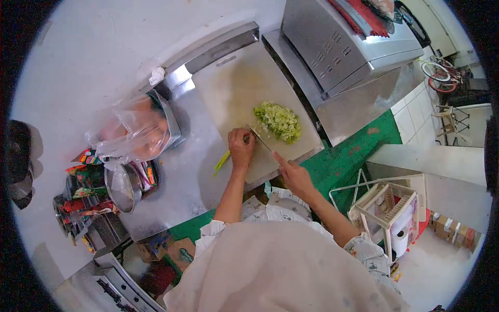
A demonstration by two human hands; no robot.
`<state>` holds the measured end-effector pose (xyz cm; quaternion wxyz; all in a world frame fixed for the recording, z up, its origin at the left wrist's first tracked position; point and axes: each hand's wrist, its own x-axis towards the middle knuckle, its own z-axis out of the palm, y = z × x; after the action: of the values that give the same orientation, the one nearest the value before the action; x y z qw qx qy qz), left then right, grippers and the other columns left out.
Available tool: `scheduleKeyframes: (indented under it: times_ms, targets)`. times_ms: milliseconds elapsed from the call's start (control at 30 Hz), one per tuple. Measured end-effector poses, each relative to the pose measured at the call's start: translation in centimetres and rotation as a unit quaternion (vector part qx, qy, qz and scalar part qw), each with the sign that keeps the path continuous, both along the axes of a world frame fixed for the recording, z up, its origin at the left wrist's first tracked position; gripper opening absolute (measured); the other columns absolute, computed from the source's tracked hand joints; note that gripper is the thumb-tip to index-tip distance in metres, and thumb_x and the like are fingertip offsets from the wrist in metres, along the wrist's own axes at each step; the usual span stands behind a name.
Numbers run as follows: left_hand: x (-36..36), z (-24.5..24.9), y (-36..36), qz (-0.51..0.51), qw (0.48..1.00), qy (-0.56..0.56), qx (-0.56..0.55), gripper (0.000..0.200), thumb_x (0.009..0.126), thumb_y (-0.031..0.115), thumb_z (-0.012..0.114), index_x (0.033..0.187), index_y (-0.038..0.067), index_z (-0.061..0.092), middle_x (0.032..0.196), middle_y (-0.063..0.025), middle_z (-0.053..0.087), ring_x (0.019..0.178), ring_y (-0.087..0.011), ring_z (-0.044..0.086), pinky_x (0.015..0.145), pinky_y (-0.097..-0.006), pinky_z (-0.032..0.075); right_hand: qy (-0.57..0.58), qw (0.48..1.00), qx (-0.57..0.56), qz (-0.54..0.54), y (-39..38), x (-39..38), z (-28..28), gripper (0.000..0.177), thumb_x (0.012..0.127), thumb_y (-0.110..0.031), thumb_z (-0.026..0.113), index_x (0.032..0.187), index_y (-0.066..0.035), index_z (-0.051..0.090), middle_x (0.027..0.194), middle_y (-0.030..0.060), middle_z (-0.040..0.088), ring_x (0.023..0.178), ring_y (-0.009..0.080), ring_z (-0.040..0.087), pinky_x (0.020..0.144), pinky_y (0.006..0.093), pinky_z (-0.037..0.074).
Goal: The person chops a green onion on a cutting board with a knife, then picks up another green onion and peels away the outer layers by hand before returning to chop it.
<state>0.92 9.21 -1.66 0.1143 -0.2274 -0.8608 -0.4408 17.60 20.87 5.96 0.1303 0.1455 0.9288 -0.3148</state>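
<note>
My left hand is closed over a thin green stalk that looks like celery, pressing it on the white cutting board. One end of the stalk sticks out toward the lower left. In my right hand is a knife, gripped by its handle. Its blade slants up and left, with the tip close beside my left fingers. Just beyond the blade lies a heap of chopped pale green vegetable on the board's right side.
The board rests on a steel counter. At left are a plastic-covered container, a metal bowl and several packets. A steel appliance stands beyond a gap at right. Below right is a plastic rack; a stove is lower left.
</note>
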Motion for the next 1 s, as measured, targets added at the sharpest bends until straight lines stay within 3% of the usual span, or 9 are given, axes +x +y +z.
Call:
scheduleKeyframes:
  times_ms: [233,300,433,500,633,700,800,900,1000]
  targets:
    - [-0.2,0.3,-0.3,-0.019,1.0,-0.022,-0.011,0.01,0.072,0.005,0.066,0.078,0.004,0.059,0.084,-0.0125,0.058,0.083,-0.0319,0.054,0.075,-0.042,0.045,0.066,0.998,-0.016,-0.007,0.3,-0.4,-1.6,0.061,0.09,-0.011,0.05,0.145,-0.029,0.028,0.09,0.0211,0.06,0.076,0.0418,0.06,0.065,0.0494,0.05]
    - [-0.2,-0.1,-0.2,-0.011,1.0,-0.009,-0.007,0.01,0.071,0.005,0.066,0.077,0.004,0.059,0.084,-0.0121,0.058,0.083,-0.0317,0.054,0.075,-0.0421,0.045,0.068,0.998,-0.004,0.006,0.7,1.2,-1.3,0.065,0.09,-0.012,0.048,0.147,-0.025,0.021,0.093,0.0228,0.06,0.07,0.0407,0.062,0.059,0.0501,0.053]
    - [-0.3,-0.8,-0.2,-0.01,1.0,-0.013,0.004,0.011,0.071,0.005,0.066,0.077,0.004,0.058,0.084,-0.0113,0.058,0.082,-0.0317,0.054,0.075,-0.0426,0.045,0.077,0.996,-0.032,-0.005,0.5,1.9,-1.1,0.061,0.092,-0.012,0.045,0.147,-0.025,0.021,0.097,0.023,0.059,0.076,0.0424,0.061,0.063,0.0502,0.053]
    - [-0.4,-0.8,-0.3,-0.015,1.0,-0.016,-0.008,0.011,0.07,0.005,0.066,0.078,0.004,0.058,0.083,-0.0111,0.058,0.082,-0.0316,0.054,0.074,-0.0428,0.045,0.073,0.997,-0.024,-0.022,0.0,1.7,-1.1,0.057,0.093,-0.015,0.048,0.145,-0.029,0.028,0.092,0.0217,0.061,0.077,0.0414,0.06,0.068,0.0487,0.05]
    - [-0.2,-0.6,-0.3,-0.014,1.0,-0.01,0.016,0.013,0.07,0.005,0.067,0.078,0.004,0.057,0.083,-0.0112,0.058,0.082,-0.0316,0.054,0.075,-0.043,0.044,0.077,0.996,-0.04,-0.018,-0.1,0.9,-0.6,0.06,0.092,-0.014,0.049,0.145,-0.028,0.027,0.089,0.0219,0.06,0.075,0.0417,0.061,0.065,0.0488,0.051]
    - [0.1,-0.3,-0.3,-0.008,1.0,-0.022,0.006,0.014,0.07,0.005,0.067,0.077,0.004,0.056,0.084,-0.0113,0.058,0.083,-0.0316,0.054,0.076,-0.0427,0.044,0.026,0.999,0.032,0.009,-0.2,-0.4,-0.7,0.063,0.089,-0.011,0.05,0.145,-0.028,0.025,0.086,0.0224,0.059,0.072,0.0423,0.061,0.062,0.0493,0.051]
    - [-0.2,-0.6,-0.4,-0.02,0.999,-0.042,-0.021,0.014,0.07,0.005,0.068,0.077,0.004,0.056,0.084,-0.0113,0.058,0.084,-0.0317,0.054,0.077,-0.0424,0.044,0.052,0.998,0.031,0.005,-0.7,-2.2,-1.4,0.067,0.087,-0.01,0.051,0.146,-0.028,0.024,0.086,0.023,0.058,0.07,0.0428,0.06,0.059,0.0494,0.051]
    - [-0.4,-0.8,-0.4,-0.023,1.0,0.002,-0.004,0.013,0.071,0.006,0.067,0.078,0.004,0.057,0.084,-0.0114,0.058,0.085,-0.0317,0.054,0.077,-0.0424,0.044,0.007,0.999,0.04,0.004,-0.3,-1.2,-1.2,0.064,0.089,-0.01,0.05,0.146,-0.026,0.025,0.085,0.0225,0.059,0.07,0.0432,0.06,0.061,0.0506,0.05]
    - [-0.1,-0.8,-0.4,-0.008,1.0,0.004,-0.009,0.012,0.071,0.007,0.067,0.078,0.004,0.058,0.085,-0.0111,0.058,0.085,-0.0314,0.054,0.077,-0.0422,0.044,0.04,0.999,0.0,-0.008,0.0,0.6,-1.2,0.061,0.09,-0.011,0.049,0.145,-0.026,0.026,0.084,0.0219,0.059,0.072,0.0432,0.06,0.063,0.052,0.049]
